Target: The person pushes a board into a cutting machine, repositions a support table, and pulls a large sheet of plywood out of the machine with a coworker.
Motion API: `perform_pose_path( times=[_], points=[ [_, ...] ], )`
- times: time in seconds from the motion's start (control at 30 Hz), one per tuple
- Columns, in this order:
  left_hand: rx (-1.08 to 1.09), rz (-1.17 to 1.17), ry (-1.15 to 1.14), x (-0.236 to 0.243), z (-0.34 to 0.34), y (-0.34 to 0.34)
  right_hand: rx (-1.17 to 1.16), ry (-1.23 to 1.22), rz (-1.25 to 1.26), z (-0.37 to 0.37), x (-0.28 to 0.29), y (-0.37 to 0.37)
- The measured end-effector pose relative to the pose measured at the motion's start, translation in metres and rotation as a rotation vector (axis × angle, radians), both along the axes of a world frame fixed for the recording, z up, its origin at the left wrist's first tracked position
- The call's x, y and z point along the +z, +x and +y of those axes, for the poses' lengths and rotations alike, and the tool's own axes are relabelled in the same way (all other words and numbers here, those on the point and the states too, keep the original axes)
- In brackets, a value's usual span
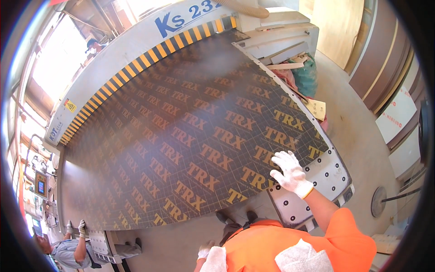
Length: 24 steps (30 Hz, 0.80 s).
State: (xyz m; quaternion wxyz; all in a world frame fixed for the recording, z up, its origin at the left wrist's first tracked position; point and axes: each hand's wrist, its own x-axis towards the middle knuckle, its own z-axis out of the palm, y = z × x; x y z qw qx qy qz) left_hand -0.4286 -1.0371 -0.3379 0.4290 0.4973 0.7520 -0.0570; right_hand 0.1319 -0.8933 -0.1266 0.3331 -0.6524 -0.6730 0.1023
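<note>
Our right hand [290, 174], white-gloved, fingers spread, presses flat on the dark brown film-faced plywood sheet [181, 136], patterned with orange lettering, lying on the saw table [317, 181]. Our left hand [205, 249] is barely visible; its state is unclear. A yellow triangular warning sticker [70, 105] sits above the black-yellow striped guard [149, 56].

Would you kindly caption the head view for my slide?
Gloved right hand pressing a large dark printed panel on a saw table; co-worker at far corner.

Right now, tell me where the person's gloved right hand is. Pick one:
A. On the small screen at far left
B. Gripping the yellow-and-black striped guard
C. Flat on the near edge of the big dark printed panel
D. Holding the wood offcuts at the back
C: the right hand, in a white glove with fingers spread, lies on the near right edge of the dark printed panel, far from the striped guard.
</note>
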Motion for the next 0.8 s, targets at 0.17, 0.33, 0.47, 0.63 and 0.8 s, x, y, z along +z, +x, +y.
perform_pose_path(
  times=[0.17,0.33,0.47,0.63,0.8],
  points=[
    [0.192,-0.100,0.031,-0.023,-0.010,-0.022,0.059,0.025,0.008,-0.004,0.005,-0.019],
    [0.207,-0.099,0.005,-0.016,-0.005,-0.013,0.098,0.029,0.024,-0.003,0.007,-0.031],
    [0.095,-0.085,0.034,0.016,0.011,0.020,0.175,-0.008,0.079,-0.004,0.013,-0.035],
    [0.422,-0.269,0.117,0.002,0.020,0.010,0.399,-0.085,0.036,0.000,0.022,-0.058],
    [0.871,-0.858,0.188,0.001,0.023,-0.006,0.382,-0.023,-0.135,0.008,0.007,-0.063]
  ],
)
